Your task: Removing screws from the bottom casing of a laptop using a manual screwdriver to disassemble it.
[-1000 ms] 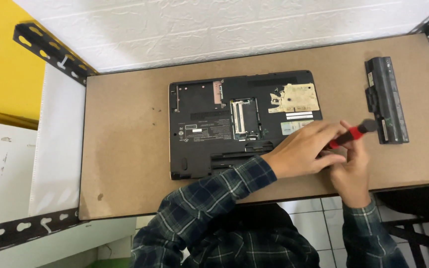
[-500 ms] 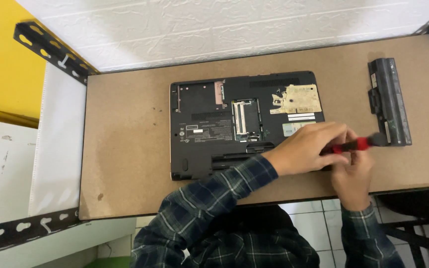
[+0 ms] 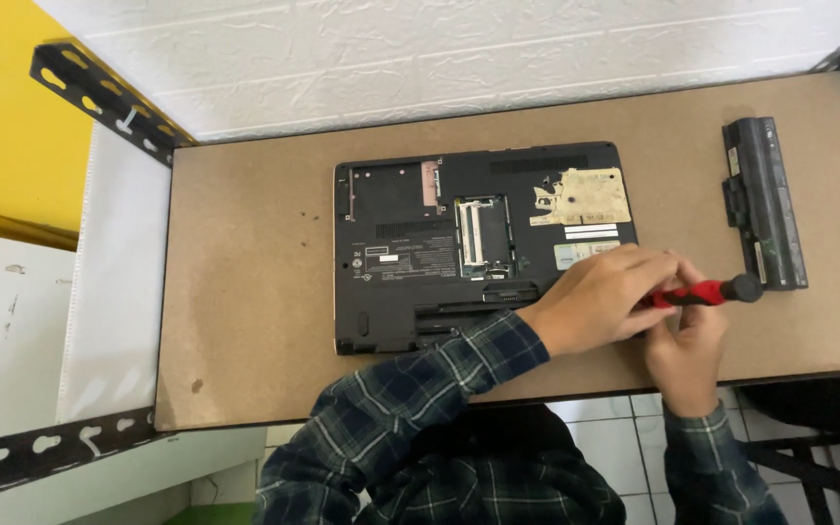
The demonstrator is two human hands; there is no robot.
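Both hands meet on a red-handled screwdriver [image 3: 697, 293]: the left hand [image 3: 600, 306] has its grip clamped around the shaft end, the right hand [image 3: 684, 345] pinches the handle from the near side. The tool lies over the near right corner of an upturned black laptop [image 3: 420, 253] on the brown worktop [image 3: 245, 292]. A black battery pack [image 3: 763, 202] lies just right of them.

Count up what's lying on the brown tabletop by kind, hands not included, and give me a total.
Laptop, upside down with its base open: 1
Black battery pack: 1
Red-handled screwdriver, held by both the left hand and the right hand: 1
Total: 3
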